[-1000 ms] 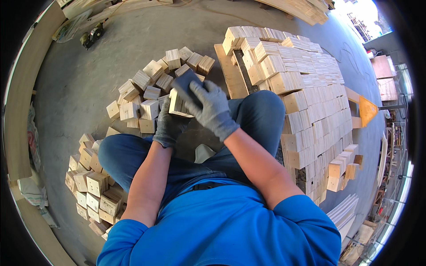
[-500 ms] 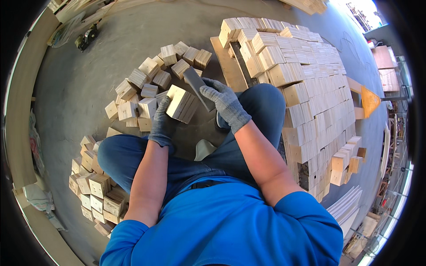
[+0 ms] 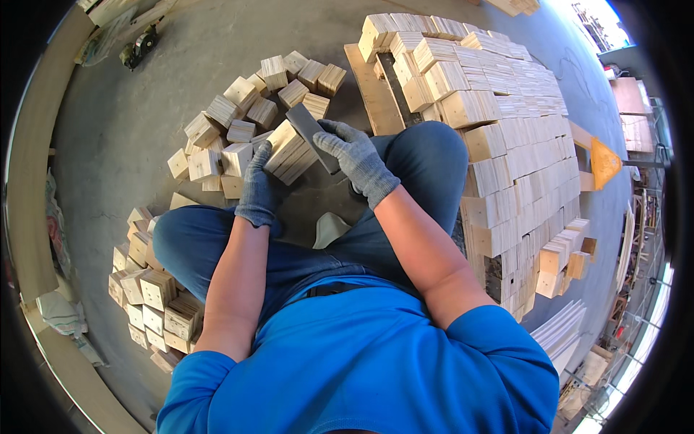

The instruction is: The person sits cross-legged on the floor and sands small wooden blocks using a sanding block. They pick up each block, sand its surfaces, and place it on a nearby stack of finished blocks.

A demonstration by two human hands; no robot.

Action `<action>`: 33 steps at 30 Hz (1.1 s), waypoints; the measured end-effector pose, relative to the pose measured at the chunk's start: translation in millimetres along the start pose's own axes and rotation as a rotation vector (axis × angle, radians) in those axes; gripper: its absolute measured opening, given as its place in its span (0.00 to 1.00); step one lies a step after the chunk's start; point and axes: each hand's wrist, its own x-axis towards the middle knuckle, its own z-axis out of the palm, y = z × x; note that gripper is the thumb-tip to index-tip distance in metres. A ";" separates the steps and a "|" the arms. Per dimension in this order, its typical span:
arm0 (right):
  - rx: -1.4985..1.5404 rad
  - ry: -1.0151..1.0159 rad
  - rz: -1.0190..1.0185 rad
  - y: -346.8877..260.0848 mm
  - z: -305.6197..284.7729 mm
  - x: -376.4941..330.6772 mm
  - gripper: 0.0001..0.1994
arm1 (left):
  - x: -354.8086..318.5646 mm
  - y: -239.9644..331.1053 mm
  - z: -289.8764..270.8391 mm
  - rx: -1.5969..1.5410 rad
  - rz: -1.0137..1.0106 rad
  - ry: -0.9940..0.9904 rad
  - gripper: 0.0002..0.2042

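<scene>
A layered plywood block point(image 3: 293, 155) is held up in front of me by my left hand point(image 3: 256, 186), whose grey-gloved fingers are closed along its left side. In my gloved right hand point(image 3: 354, 155) is a flat dark grey sanding block point(image 3: 312, 137). Its broad face lies against the right side of the plywood block, with my fingers wrapped over its outer face. Just beyond my left hand, a loose heap of similar wooden blocks point(image 3: 238, 130) covers the floor.
To my right, many wooden blocks point(image 3: 524, 163) stand in close rows on a pallet point(image 3: 372, 90), beside an orange triangular piece point(image 3: 605, 163). Another block pile point(image 3: 155, 289) lies by my left knee. A power tool point(image 3: 139, 48) rests on the floor at the far left.
The plywood block and the sanding block have shifted slightly up and to the left with both hands. The plywood block now shows more of its layered side.
</scene>
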 end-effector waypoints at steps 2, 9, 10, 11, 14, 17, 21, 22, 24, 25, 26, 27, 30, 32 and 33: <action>-0.020 0.061 0.017 3.2 -0.8 3.2 0.27 | 10.3 -3.3 -7.9 -0.064 0.027 0.028 0.33; -0.085 0.222 -0.076 -11.7 -12.3 -6.4 0.27 | 12.2 3.8 -9.1 -0.144 0.100 0.143 0.29; -0.153 0.194 -0.107 -10.8 -9.5 -11.1 0.28 | 12.0 4.1 -9.6 -0.144 0.102 0.137 0.29; -0.220 0.166 -0.138 -9.2 -5.2 -16.5 0.29 | 11.6 4.5 -10.1 -0.142 0.105 0.132 0.29; -0.451 0.107 -0.208 -1.1 10.2 -33.5 0.32 | 12.6 2.6 -9.4 -0.152 0.111 0.117 0.28; -0.725 0.168 -0.389 15.0 19.2 -37.7 0.32 | 14.7 0.9 -7.4 -0.245 0.087 0.074 0.26; -0.842 0.313 -0.603 14.2 16.3 -21.4 0.33 | -7.2 5.3 18.4 -0.218 0.063 0.117 0.26; -0.765 0.337 -0.542 13.9 11.9 -16.8 0.33 | -8.0 6.4 18.9 -0.229 0.054 0.081 0.25; -0.694 0.361 -0.390 7.3 -2.1 -3.7 0.31 | -10.0 8.3 16.9 -0.254 0.037 0.014 0.24; -0.612 0.360 -0.320 2.6 -5.6 -1.5 0.31 | -10.8 8.2 15.4 -0.239 0.044 0.021 0.24; -0.465 0.373 -0.218 0.6 -7.2 -6.8 0.31 | -11.2 7.5 14.3 -0.224 0.051 0.028 0.24; -0.477 0.359 -0.221 -3.5 -8.0 -11.7 0.31 | -10.7 5.6 12.9 -0.211 0.058 0.035 0.24; -0.497 0.304 -0.226 -7.5 -10.5 -20.0 0.29 | -3.6 6.3 7.4 -0.235 0.049 0.091 0.25; -0.431 0.234 -0.239 -8.3 -9.3 -28.6 0.29 | -1.8 6.4 6.8 -0.216 0.065 0.116 0.26; -0.396 0.202 -0.244 -13.0 -4.9 -33.8 0.28 | -2.4 6.9 7.7 -0.203 0.071 0.130 0.27</action>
